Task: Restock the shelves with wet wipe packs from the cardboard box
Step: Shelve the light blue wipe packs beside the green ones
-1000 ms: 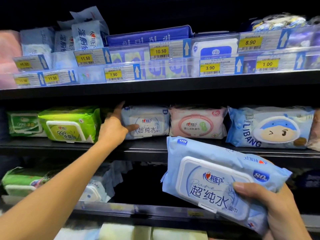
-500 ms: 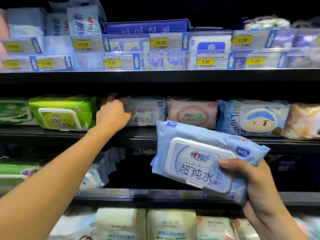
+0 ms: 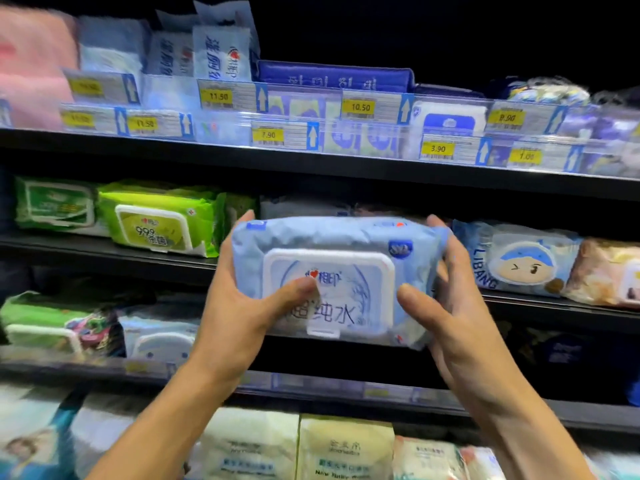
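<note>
Store shelving: three black shelves (image 3: 346, 169) slant slightly down to the right, the top one edged with a clear plastic rail (image 3: 225, 128) bearing yellow price labels (image 3: 358, 107) and blue arrows (image 3: 405, 110), all beneath an unlit black recess (image 3: 485, 32).

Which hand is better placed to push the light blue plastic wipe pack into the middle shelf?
Probably left. The left hand lays its thumb across the lid of the light blue plastic wipe pack, ready to push; the right hand grips only the end.
</note>
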A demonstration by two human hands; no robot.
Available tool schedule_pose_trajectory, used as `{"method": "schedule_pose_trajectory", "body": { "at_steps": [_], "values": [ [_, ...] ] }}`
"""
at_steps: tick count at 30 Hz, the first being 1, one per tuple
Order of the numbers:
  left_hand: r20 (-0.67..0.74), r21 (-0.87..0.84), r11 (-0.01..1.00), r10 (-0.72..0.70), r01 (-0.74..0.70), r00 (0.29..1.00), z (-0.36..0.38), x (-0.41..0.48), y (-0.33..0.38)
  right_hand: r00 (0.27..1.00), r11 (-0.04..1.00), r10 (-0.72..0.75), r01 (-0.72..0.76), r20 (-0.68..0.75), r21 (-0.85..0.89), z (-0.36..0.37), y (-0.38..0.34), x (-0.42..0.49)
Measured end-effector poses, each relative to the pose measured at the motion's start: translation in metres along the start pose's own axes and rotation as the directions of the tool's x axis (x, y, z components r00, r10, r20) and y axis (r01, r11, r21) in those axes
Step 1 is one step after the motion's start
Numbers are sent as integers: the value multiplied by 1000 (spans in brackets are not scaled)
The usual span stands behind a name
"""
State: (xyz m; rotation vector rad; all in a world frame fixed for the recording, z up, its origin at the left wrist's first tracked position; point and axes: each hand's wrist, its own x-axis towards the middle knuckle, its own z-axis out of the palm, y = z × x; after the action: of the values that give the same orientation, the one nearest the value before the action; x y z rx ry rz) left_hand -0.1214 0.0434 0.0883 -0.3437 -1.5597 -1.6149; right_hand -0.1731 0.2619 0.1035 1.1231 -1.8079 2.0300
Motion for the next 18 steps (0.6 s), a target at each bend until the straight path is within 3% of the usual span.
{"method": "schedule_pose_trajectory", "body": {
  "at_steps": [4,6,14,18],
  "values": [
    [-112,-54,999,-4,-2,994,-23,12,6,992,993,-48,60,115,-103,6,-4,16],
    [-102,14,1000,14,-13,995,-35,20,3,977,978,-101,132,189,-159,17,-4,27],
    [210,385,920,-3,-80,978,-52,66,-8,972,947,-183,215,149,-238,34,22,63],
    [257,481,873,-47,-86,965,-57,94,-19,972,923,-204,230,116,-309,33,42,85]
  ]
}}
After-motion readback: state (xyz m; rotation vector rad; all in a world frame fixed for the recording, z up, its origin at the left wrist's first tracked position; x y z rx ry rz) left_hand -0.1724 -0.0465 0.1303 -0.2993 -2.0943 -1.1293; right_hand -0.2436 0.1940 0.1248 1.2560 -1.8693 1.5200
